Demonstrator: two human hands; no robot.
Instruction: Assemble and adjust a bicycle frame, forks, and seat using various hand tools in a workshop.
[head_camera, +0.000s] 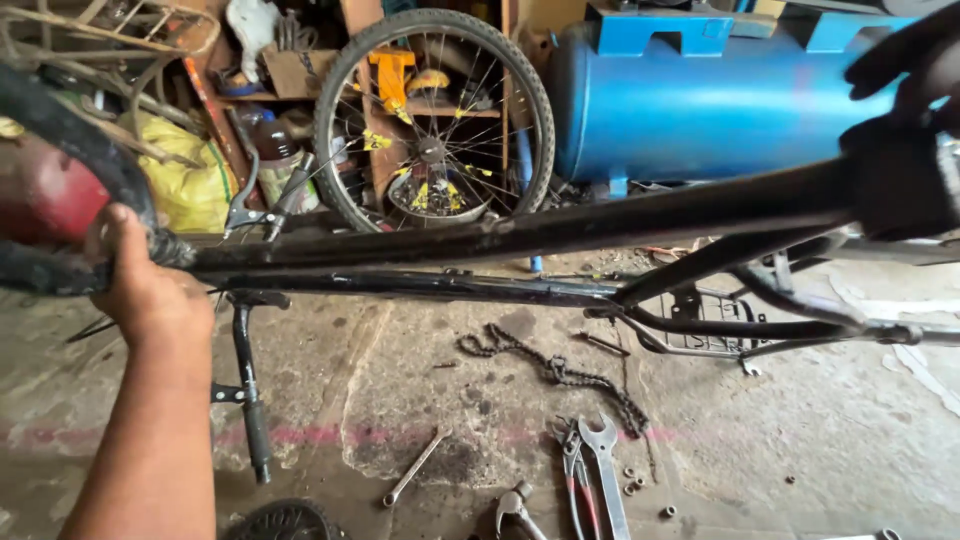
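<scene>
Head view — left hand (150, 290) fingers clamped on rubbery black tyre (95, 160); right hand (905, 60) unclear.

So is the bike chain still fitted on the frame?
No, the chain lies loose on the concrete floor below the black bicycle frame, near the spanners.

Left forearm reaching up from below, left hand (150, 290) curled closed in a grip, right hand out of sight

A black bicycle frame (560, 232) lies horizontally above the concrete floor, its black tyre (95, 160) at left.
</scene>
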